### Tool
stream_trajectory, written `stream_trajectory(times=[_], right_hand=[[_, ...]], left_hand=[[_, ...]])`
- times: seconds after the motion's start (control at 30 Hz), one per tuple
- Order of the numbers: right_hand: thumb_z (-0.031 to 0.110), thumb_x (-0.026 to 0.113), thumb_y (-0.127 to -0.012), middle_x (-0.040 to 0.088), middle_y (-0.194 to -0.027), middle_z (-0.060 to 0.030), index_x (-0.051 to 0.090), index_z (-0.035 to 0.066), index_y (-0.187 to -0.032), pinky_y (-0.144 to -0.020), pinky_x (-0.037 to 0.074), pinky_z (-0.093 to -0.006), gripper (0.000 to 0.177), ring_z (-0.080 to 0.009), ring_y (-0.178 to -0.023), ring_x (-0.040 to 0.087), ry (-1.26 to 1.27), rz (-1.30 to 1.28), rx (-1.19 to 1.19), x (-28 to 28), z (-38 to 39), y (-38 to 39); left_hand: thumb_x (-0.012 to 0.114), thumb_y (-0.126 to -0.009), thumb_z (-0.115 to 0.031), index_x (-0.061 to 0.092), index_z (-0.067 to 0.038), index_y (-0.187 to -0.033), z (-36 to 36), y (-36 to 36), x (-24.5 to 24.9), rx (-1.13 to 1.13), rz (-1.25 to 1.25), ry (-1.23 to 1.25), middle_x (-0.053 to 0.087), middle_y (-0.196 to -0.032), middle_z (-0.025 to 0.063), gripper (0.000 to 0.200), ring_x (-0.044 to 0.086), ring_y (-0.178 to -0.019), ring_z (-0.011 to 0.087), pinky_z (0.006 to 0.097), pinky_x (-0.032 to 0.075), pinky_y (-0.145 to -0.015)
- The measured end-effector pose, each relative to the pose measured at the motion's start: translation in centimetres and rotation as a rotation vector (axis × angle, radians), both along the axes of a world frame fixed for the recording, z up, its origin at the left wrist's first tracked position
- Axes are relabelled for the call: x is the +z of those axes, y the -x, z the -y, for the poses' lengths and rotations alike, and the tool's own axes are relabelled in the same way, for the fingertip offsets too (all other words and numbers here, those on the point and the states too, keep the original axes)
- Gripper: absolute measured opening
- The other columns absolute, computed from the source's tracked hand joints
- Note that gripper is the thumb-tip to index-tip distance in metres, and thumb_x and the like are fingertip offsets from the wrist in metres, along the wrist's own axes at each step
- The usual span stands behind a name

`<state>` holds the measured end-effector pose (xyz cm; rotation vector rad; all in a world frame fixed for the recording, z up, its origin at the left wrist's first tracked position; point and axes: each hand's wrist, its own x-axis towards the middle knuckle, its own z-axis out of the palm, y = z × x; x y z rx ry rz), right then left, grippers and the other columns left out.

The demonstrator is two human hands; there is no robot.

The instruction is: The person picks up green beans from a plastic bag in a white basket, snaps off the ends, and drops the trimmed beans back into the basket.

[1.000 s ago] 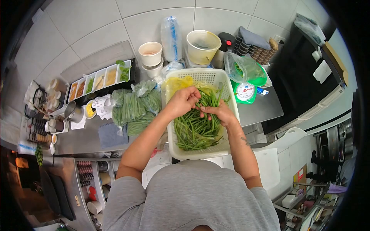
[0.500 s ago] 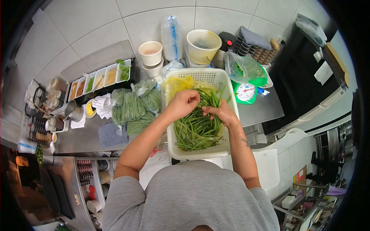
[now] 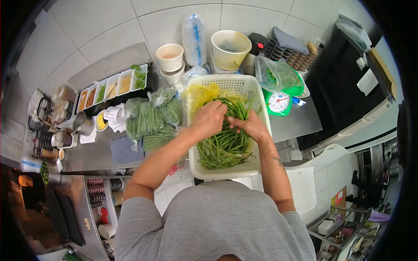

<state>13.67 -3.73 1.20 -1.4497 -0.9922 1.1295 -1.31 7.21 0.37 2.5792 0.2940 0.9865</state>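
A white plastic basket stands in front of me, holding loose green beans and a yellow plastic bag. Over the beans, my left hand is closed with its fingertips pinched on green beans. Close beside it, my right hand is closed round a small bunch of beans that points up and away from me. The fingertips of both hands nearly meet. Left of the basket lie clear bags packed with green beans.
A green scale with a bag on it stands right of the basket. White tubs and a larger bucket are behind. Food trays, a blue cloth and a metal pot are at the left.
My left hand has moved slightly right and down, closer to my right hand, and its fingers have turned down onto the beans. My right hand stays nearly in place round the bunch.
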Motion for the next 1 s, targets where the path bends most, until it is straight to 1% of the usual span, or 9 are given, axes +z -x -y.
stream_trajectory(times=[0.13,0.23,0.33,0.47,0.57,0.7,0.8,0.9,1.0], right_hand=[[0.012,0.068,-0.082,0.062,-0.073,-0.0035,0.062,0.003,-0.09,-0.05,0.042,-0.0238,0.014,-0.0116,-0.063,0.057,-0.059,-0.296,-0.049,0.3,0.0,0.2],[0.015,0.068,-0.082,0.061,-0.075,-0.0035,0.061,0.004,-0.091,-0.05,0.042,-0.023,0.016,-0.0117,-0.064,0.057,-0.045,-0.322,0.049,0.0,0.5,0.3],[0.02,0.067,-0.083,0.06,-0.077,-0.004,0.06,0.003,-0.093,-0.05,0.041,-0.0219,0.02,-0.0111,-0.066,0.057,-0.146,-0.461,0.099,-0.5,0.6,0.6],[0.027,0.06,-0.088,0.049,-0.066,0.0,0.053,0.005,-0.092,-0.067,0.046,-0.0279,0.024,-0.0107,-0.055,0.046,-0.302,-0.728,0.082,-1.5,0.6,-2.3],[0.027,0.058,-0.09,0.046,-0.067,0.0002,0.05,0.007,-0.092,-0.075,0.044,-0.0288,0.022,-0.0112,-0.053,0.043,-0.366,-0.788,0.065,-2.1,0.4,-3.0],[0.027,0.059,-0.089,0.048,-0.069,-0.0008,0.051,0.006,-0.091,-0.075,0.043,-0.0278,0.023,-0.0115,-0.054,0.044,-0.407,-0.737,0.057,-1.9,0.2,-2.8],[0.028,0.062,-0.087,0.049,-0.07,-0.0018,0.052,0.005,-0.09,-0.072,0.043,-0.0275,0.025,-0.0111,-0.055,0.045,-0.401,-0.619,0.064,-1.4,0.2,-2.6],[0.024,0.067,-0.083,0.054,-0.073,-0.0041,0.057,0.003,-0.095,-0.053,0.038,-0.0226,0.026,-0.0126,-0.064,0.049,-0.415,-0.534,0.005,-1.1,0.5,-1.7],[0.025,0.067,-0.082,0.054,-0.073,-0.0039,0.057,0.003,-0.096,-0.053,0.038,-0.0232,0.028,-0.0129,-0.066,0.05,-0.433,-0.55,0.079,-1.3,0.5,-1.2]], left_hand=[[0.055,-0.083,-0.007,0.056,0.0,-0.079,2.1,-2.1,-0.5,0.179,0.256,0.393,0.054,-0.068,0.0121,0.008,0.051,-0.055,0.0285,0.0378,0.041,-0.053],[0.055,-0.089,-0.015,0.058,0.002,-0.078,2.7,-2.5,1.9,0.292,0.219,0.878,0.054,-0.064,0.0071,0.02,0.049,-0.052,0.0186,0.0334,0.04,-0.05],[0.055,-0.091,-0.021,0.06,0.003,-0.08,-0.7,-2.8,1.2,0.157,0.282,1.074,0.052,-0.062,0.002,0.027,0.049,-0.055,0.0117,0.0308,0.041,-0.051],[0.056,-0.092,-0.022,0.062,0.002,-0.089,-0.9,-0.7,2.2,0.114,-0.26,0.927,0.058,-0.072,0.0012,0.024,0.052,-0.063,0.0114,0.0261,0.044,-0.061],[0.058,-0.091,-0.021,0.062,0.001,-0.099,-0.3,0.4,-0.6,-0.037,-0.182,0.625,0.062,-0.085,0.0029,0.023,0.055,-0.077,0.0096,0.0244,0.045,-0.069],[0.057,-0.091,-0.016,0.061,-0.001,-0.093,1.8,0.5,-0.3,-0.289,-0.247,1.062,0.062,-0.087,0.001,0.016,0.054,-0.08,0.0075,0.0227,0.043,-0.072],[0.056,-0.088,-0.013,0.061,0.0,-0.084,2.9,0.2,0.0,-0.211,-0.09,1.083,0.061,-0.078,-0.0002,0.014,0.053,-0.073,0.0078,0.0233,0.043,-0.064],[0.056,-0.086,-0.013,0.061,0.0,-0.079,3.8,-0.1,0.7,0.127,-0.148,0.809,0.059,-0.071,-0.0002,0.016,0.051,-0.067,0.0072,0.0248,0.041,-0.055],[0.055,-0.083,-0.012,0.06,-0.002,-0.074,3.2,-1.1,-0.6,0.289,-0.053,0.792,0.059,-0.07,0.0001,0.014,0.051,-0.067,0.0069,0.0261,0.039,-0.05]])
